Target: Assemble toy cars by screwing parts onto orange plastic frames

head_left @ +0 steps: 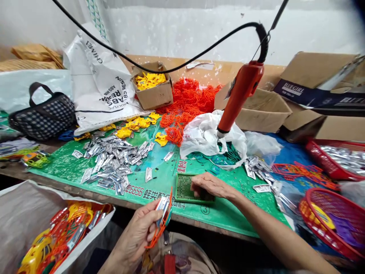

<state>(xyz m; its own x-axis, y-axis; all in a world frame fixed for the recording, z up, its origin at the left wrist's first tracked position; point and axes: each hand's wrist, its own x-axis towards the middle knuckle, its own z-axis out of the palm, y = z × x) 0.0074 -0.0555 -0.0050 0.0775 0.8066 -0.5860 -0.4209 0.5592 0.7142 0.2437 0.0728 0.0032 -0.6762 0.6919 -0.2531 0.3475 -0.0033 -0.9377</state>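
My left hand (139, 224), low in the middle, is closed around a small plastic assembly (163, 211). It has a silver plate, an orange strip frame along one side and a bit of dark green behind. My right hand (209, 185) reaches over a small green tray (182, 187) dotted with holes. Its fingers are bent down and pressed together at the tray's surface; whatever they pinch is hidden under the hand. Left of the tray lies a heap of silver parts (114, 160). A red electric screwdriver (238, 99) hangs tip down above the table.
Yellow shells (139, 122) and orange frames (191, 101) are piled behind the silver parts. A white bag (199, 131) holds green pieces. At lower left stands an open sack (17, 205) of assembled pieces. Red baskets (310, 201) and cardboard boxes (256, 114) line the right.
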